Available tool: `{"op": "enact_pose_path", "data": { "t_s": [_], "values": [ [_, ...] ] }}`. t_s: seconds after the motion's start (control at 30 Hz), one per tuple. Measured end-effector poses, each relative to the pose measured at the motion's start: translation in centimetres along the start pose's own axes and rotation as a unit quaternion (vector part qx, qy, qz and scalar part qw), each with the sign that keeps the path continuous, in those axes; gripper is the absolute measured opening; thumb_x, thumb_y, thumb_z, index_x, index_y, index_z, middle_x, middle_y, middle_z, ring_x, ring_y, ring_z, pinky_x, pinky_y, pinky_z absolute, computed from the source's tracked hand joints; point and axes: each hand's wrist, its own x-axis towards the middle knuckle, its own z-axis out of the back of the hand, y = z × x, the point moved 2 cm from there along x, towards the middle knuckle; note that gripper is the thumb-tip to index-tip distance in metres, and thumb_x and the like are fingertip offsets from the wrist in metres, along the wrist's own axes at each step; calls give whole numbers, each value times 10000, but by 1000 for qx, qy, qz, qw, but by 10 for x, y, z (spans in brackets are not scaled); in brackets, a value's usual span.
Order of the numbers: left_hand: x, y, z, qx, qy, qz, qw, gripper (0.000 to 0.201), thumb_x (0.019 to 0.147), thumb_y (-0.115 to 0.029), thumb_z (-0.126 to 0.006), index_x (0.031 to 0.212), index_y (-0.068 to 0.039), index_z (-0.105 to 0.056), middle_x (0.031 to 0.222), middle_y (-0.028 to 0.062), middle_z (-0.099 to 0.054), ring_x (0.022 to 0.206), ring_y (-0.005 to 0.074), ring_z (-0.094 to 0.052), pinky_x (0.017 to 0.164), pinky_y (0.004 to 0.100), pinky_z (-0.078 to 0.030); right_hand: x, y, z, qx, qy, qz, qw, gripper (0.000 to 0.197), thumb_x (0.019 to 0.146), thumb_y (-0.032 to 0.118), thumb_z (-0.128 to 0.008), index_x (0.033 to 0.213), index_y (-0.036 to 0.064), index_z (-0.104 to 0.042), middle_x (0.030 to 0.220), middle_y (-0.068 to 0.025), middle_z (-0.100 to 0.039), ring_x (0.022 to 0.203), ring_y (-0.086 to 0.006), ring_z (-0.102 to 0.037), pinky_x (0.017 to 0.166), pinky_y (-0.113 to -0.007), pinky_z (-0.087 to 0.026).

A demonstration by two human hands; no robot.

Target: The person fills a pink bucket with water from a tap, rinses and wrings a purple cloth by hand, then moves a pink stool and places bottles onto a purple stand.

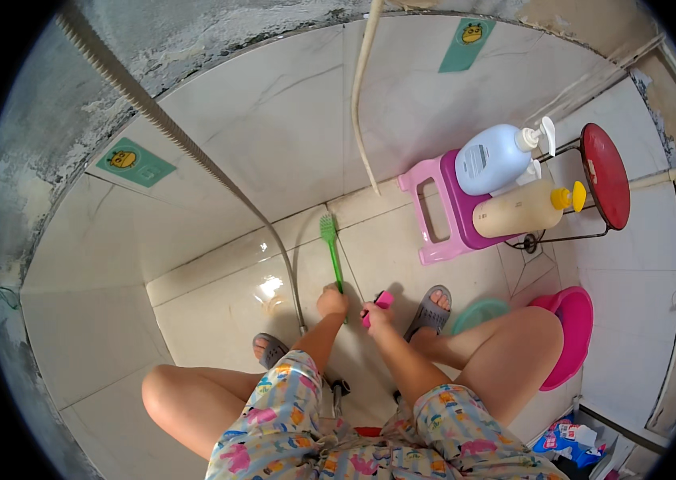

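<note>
My left hand (332, 302) is closed around the handle of a green long-handled scrub brush (333, 248). Its bristled head lies at the far end, close to the floor near the wall. Just to the right, my right hand (376, 315) grips a small pink object (384, 300) with a dark part; its kind is not clear, since my fingers cover much of it. Both hands are low between my knees, a short gap apart. Along the left of the brush, a ribbed shower hose (279, 248) runs down past my left forearm.
A pink plastic stool (434, 210) at the right bears a blue pump bottle (488, 160) and a beige bottle with yellow pump (518, 210). Behind stands a red round seat (606, 176) on black legs. Near my right knee are a pink basin (576, 340) and teal basin (478, 314).
</note>
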Motion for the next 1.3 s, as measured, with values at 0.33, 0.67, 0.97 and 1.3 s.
{"op": "enact_pose_path", "data": {
  "t_s": [0.33,0.67,0.97,1.3],
  "values": [
    [69,-45,52,117,-134,-216,960,145,746,-162,-540,858,-70,-532,772,104,-596,697,290,-606,604,392,-493,8,16,4,-113,-41,35,992,103,678,16,-642,648,30,-544,580,-74,-572,446,-172,-540,385,-304,-413],
    [64,-112,86,-81,-214,-120,966,426,749,-123,-585,1156,-53,-482,1182,206,-425,1000,346,-521,816,400,-466,41,64,-36,63,51,104,991,171,732,140,-692,804,114,-539,676,-14,-552,553,-146,-530,448,-285,-417],
    [-24,-4,9,-251,-133,116,952,436,736,-141,-601,1136,-12,-489,1090,195,-490,921,328,-547,802,398,-450,-33,179,-127,70,85,86,990,401,863,319,-505,1190,95,-448,1151,-25,-507,1032,-180,-491,942,-437,-308],
    [-76,-74,153,-513,-184,-15,838,156,753,-12,-630,879,9,-542,640,47,-577,509,115,-519,458,249,-425,-172,142,-53,161,84,244,953,171,814,169,-646,791,20,-565,722,-22,-580,643,-93,-514,635,-240,-434]
  ]
}}
